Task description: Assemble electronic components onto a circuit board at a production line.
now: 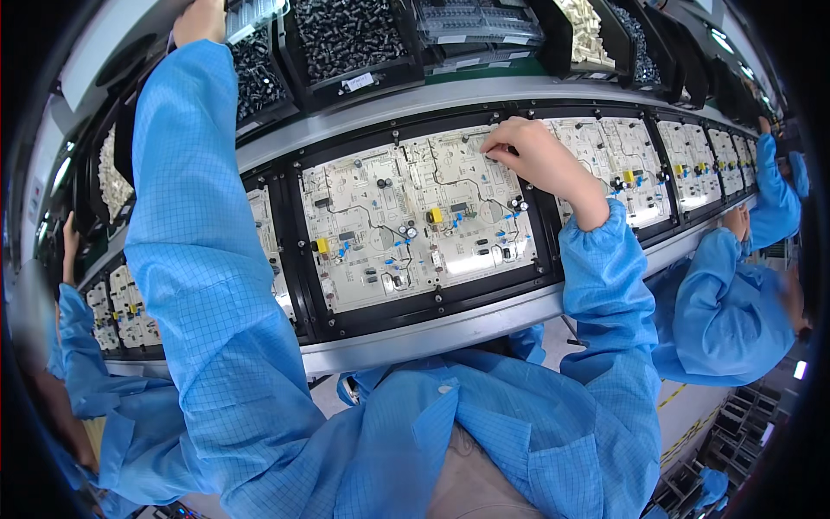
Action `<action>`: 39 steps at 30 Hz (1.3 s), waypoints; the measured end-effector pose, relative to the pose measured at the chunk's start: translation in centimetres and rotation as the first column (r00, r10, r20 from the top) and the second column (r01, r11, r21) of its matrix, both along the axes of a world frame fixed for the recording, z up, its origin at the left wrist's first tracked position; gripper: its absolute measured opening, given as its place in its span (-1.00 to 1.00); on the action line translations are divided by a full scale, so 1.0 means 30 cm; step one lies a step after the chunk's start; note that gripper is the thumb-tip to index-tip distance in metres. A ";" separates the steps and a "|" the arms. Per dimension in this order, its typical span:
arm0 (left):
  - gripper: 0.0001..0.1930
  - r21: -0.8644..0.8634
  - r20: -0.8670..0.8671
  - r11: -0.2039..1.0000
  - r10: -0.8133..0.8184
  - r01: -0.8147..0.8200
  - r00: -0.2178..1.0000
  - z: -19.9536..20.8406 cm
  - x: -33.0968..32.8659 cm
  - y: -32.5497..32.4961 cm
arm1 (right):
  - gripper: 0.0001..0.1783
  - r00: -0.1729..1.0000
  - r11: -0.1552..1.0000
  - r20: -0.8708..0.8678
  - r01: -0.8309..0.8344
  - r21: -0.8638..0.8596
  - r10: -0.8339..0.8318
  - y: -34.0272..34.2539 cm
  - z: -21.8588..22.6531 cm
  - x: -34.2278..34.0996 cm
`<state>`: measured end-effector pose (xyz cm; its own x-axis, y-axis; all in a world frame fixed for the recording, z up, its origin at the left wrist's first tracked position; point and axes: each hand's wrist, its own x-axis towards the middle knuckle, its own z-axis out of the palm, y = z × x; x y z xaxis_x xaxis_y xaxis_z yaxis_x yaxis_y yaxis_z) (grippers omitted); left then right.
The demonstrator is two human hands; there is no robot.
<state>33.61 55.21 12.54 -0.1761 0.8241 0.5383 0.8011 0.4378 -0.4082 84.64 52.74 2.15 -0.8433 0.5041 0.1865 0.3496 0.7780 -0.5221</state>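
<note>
In front of me, a pair of pale circuit boards [361, 233] sits side by side in a black frame [380, 322], with yellow, blue and black parts standing on them. My right hand [545, 160] is over the upper right part of the right-hand board [467, 177]. Its thumb and forefinger are pinched together at the board's surface; whatever may be between them is too small to make out. Far up to the left, my left arm reaches to the parts bins. My left hand [201, 23] is beside a clear plastic tray [251, 16], its fingers cut off by the picture's edge.
Black bins of dark cylindrical parts [350, 39], clear plastic pieces [480, 22] and white connectors [585, 33] line the far side. A metal rail [467, 327] runs along the near edge. More framed boards [692, 164] continue sideways. Co-workers in blue sleeves [726, 303] work on both sides.
</note>
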 end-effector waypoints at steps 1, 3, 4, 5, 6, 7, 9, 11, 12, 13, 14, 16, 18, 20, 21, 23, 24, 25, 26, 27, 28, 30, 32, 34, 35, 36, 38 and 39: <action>-0.80 0.011 0.060 1.000 -0.023 0.023 0.998 0.005 -0.010 -0.003 | -0.86 1.000 0.999 0.014 0.022 -0.027 -0.022 0.000 -0.001 -0.004; -0.78 -0.004 0.038 1.000 -0.026 0.027 0.999 0.006 -0.026 -0.006 | -0.87 1.000 1.000 0.001 -0.010 0.010 0.010 0.007 -0.008 -0.007; -0.76 -0.020 0.019 0.999 -0.032 0.032 0.999 0.005 -0.023 -0.004 | -0.87 0.999 0.998 -0.009 -0.040 0.046 0.041 0.011 -0.010 -0.007; -0.76 -0.021 0.019 0.999 -0.034 0.034 0.999 0.003 -0.019 -0.001 | -0.87 0.999 0.998 -0.009 -0.038 0.045 0.039 0.012 -0.009 -0.007; -0.75 -0.018 0.008 0.999 -0.047 0.047 0.999 0.001 -0.016 0.002 | -0.87 1.000 0.999 0.018 -0.022 0.040 0.021 0.013 -0.005 -0.008; -0.74 -0.016 -0.003 0.998 -0.058 0.058 0.998 0.000 -0.019 0.000 | -0.87 0.999 0.999 0.045 -0.009 0.035 0.007 0.013 -0.002 -0.010; -0.74 -0.036 -0.068 0.995 -0.094 0.092 0.993 0.007 -0.039 -0.002 | -0.87 0.999 0.999 0.052 -0.019 0.047 0.016 0.022 -0.011 -0.014; -0.74 -0.057 -0.133 0.990 -0.133 0.126 0.982 0.010 -0.045 -0.001 | -0.87 0.998 0.998 0.057 -0.026 0.061 0.022 0.028 -0.015 -0.017; -0.75 -0.084 -0.157 0.983 -0.174 0.163 0.972 0.011 -0.046 -0.001 | -0.87 0.997 0.998 0.077 -0.031 0.063 0.026 0.028 -0.015 -0.018; -0.75 -0.110 -0.180 0.974 -0.216 0.199 0.960 0.014 -0.047 0.000 | -0.87 0.995 0.997 0.095 -0.035 0.068 0.029 0.030 -0.013 -0.019; -0.75 -0.108 -0.184 0.974 -0.216 0.199 0.959 0.018 -0.046 0.003 | -0.87 0.995 0.997 0.092 -0.035 0.070 0.029 0.034 -0.018 -0.020; -0.76 -0.174 -0.122 0.979 -0.129 0.106 0.984 0.026 -0.036 0.010 | -0.86 0.994 0.993 0.095 -0.059 0.105 0.049 0.039 -0.030 -0.025; -0.76 -0.159 -0.110 0.978 -0.151 0.133 0.982 0.027 -0.023 0.001 | -0.86 0.992 0.996 0.120 -0.033 0.086 0.022 0.028 -0.012 -0.024; -0.77 -0.141 -0.101 0.978 -0.170 0.155 0.980 0.037 -0.022 -0.011 | -0.86 0.990 0.997 0.144 -0.010 0.070 -0.001 0.018 -0.001 -0.025; -0.77 -0.139 -0.059 0.975 -0.183 0.173 0.981 0.040 -0.025 -0.016 | -0.86 0.990 0.996 0.139 -0.012 0.089 0.000 0.016 -0.001 -0.025; -0.77 -0.137 -0.016 0.971 -0.198 0.194 0.980 0.034 -0.016 -0.025 | -0.86 0.991 0.994 0.134 -0.013 0.106 -0.002 0.011 -0.003 -0.022; -0.78 -0.090 0.009 0.972 -0.219 0.219 0.976 0.026 -0.010 -0.030 | -0.86 0.992 0.994 0.125 -0.009 0.108 -0.005 0.009 -0.002 -0.021; -0.79 -0.042 0.032 0.970 -0.240 0.241 0.970 0.021 -0.008 -0.033 | -0.86 0.993 0.994 0.116 -0.006 0.110 -0.007 0.007 0.000 -0.021; -0.79 -0.041 0.032 0.970 -0.240 0.241 0.970 0.015 -0.009 -0.032 | -0.86 0.993 0.994 0.116 -0.005 0.111 -0.008 0.006 -0.002 -0.020; -0.79 -0.014 0.045 0.967 -0.255 0.256 0.966 0.009 -0.008 -0.032 | -0.87 0.995 0.994 0.103 -0.010 0.113 -0.001 0.005 -0.007 -0.018; -0.79 0.014 0.056 0.964 -0.266 0.265 0.962 0.002 -0.019 -0.037 | -0.87 0.996 0.993 0.088 -0.019 0.116 0.009 0.003 -0.010 -0.019; -0.79 0.028 0.056 0.954 -0.301 0.300 0.952 -0.004 -0.040 -0.037 | -0.87 0.996 0.993 0.081 -0.030 0.110 0.021 0.002 -0.010 -0.018; -0.78 0.042 0.059 0.938 -0.346 0.344 0.936 -0.006 -0.026 -0.027 | -0.86 0.997 0.994 0.077 -0.029 0.103 0.021 0.005 -0.019 -0.012; -0.77 0.012 0.047 0.962 -0.272 0.272 0.961 -0.003 -0.009 -0.025 | -0.85 0.999 0.994 0.038 -0.017 0.109 0.012 0.008 -0.027 -0.011; -0.77 0.013 0.045 0.962 -0.273 0.272 0.961 -0.001 0.002 -0.026 | -0.85 0.999 0.994 0.036 -0.016 0.110 0.012 0.005 -0.024 -0.010; -0.78 0.003 0.043 0.968 -0.253 0.253 0.967 0.002 0.013 -0.026 | -0.86 1.000 0.994 0.024 -0.014 0.111 0.011 0.000 -0.017 -0.009; -0.78 -0.007 0.029 0.975 -0.220 0.220 0.975 0.010 0.010 -0.035 | -0.86 1.000 0.993 0.000 -0.023 0.115 0.023 -0.003 -0.018 -0.019; -0.79 0.007 0.051 0.973 -0.232 0.232 0.971 0.009 0.009 -0.036 | -0.87 0.999 0.992 -0.005 -0.041 0.120 0.042 0.001 -0.027 -0.017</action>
<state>33.88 54.13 12.82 -0.0074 0.8453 0.5343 0.9004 0.2380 -0.3641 84.14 52.78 1.35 -0.8615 0.4423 0.2494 0.3121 0.8487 -0.4270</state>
